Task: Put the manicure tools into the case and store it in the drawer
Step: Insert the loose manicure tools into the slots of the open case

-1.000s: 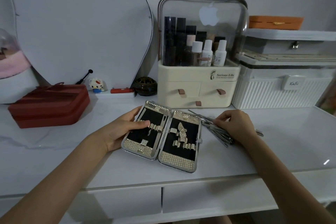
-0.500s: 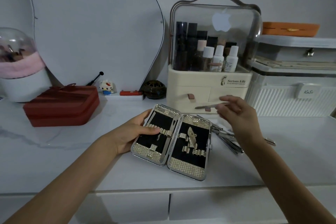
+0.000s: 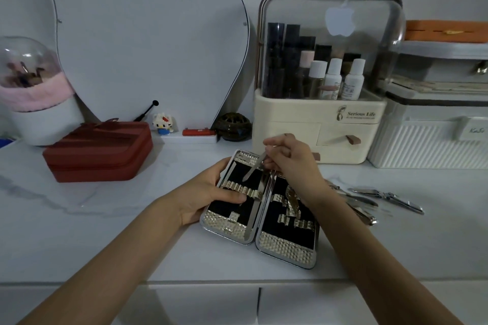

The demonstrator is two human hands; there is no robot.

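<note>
Slim metal tool [image 3: 254, 169] pinched over open manicure case [image 3: 260, 221].

Gripped in right hand [image 3: 289, 163], tip angled down at left half's elastic loops; case flat on white tabletop [image 3: 105, 232], steadied by left hand [image 3: 208, 196], thumb pressing loops. Remaining tools [image 3: 375, 202] right of case.

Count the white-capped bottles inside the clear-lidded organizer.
3 white-capped bottles stand in a row at the front right of the organizer: left, middle, right. A pink-capped one stands behind; the dark tubes may hide more.

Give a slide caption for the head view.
Right hand lowers a slim tool into the open case, steadied by left hand.
</note>
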